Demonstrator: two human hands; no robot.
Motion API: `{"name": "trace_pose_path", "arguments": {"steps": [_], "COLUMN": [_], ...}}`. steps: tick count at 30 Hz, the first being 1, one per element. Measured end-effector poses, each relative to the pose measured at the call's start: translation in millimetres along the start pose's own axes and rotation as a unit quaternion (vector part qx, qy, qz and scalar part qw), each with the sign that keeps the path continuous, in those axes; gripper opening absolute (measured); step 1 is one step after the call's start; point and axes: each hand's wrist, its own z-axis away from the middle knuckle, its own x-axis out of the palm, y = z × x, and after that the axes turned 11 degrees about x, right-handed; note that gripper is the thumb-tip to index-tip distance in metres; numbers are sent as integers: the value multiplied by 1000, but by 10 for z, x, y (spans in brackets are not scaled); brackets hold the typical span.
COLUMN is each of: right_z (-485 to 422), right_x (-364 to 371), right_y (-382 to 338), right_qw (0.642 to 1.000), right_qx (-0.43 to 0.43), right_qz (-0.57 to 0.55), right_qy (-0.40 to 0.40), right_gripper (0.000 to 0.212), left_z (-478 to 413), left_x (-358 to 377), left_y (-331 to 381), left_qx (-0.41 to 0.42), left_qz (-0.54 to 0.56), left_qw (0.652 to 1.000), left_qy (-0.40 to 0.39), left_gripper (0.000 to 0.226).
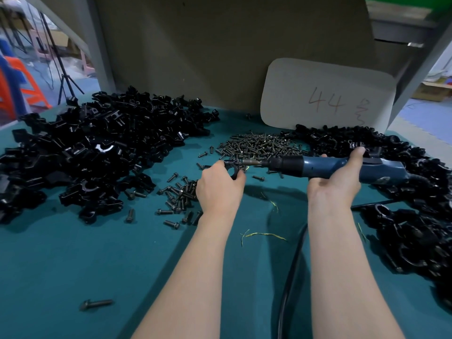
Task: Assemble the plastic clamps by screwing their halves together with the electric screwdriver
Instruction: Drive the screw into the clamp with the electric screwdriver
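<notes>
My left hand (pixel 219 185) grips a small black plastic clamp (pixel 233 168) above the green table. My right hand (pixel 336 177) wraps around the blue body of the electric screwdriver (pixel 315 166), held level and pointing left. Its bit meets the clamp's right side, where a screw sits. A large heap of black clamp halves (pixel 88 152) lies to the left. Another pile of black clamps (pixel 411 192) runs along the right side. Dark screws (pixel 259 145) are heaped at the middle back, with a smaller scatter of screws (pixel 178 199) beside my left wrist.
The screwdriver's black cable (pixel 291 277) trails toward me between my forearms. A cardboard sign marked 44 (pixel 327 96) leans against the back panel. One stray screw (pixel 96 304) lies near the front left. Green table cloth (pixel 85 265) shows in front.
</notes>
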Motion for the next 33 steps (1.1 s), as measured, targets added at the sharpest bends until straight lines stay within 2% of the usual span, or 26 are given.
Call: {"name": "trace_pose_path", "arguments": {"steps": [14, 23, 33], "right_z": [16, 30, 22], "right_x": [9, 40, 37], "right_y": [18, 86, 114], "right_qw": [1000, 999, 999], "right_qx": [-16, -45, -33], "right_qz": [13, 19, 14], "right_qy": [-8, -24, -20], "right_gripper": [35, 32, 32], "left_z": [-1, -7, -17], "left_x": [23, 21, 13], "left_y": [-16, -15, -4], "left_qx": [8, 3, -11], "left_qz": [-16, -18, -24], "left_qw": [1000, 1000, 1000], "left_qy": [-6, 0, 6], "left_gripper": [27, 27, 29]}}
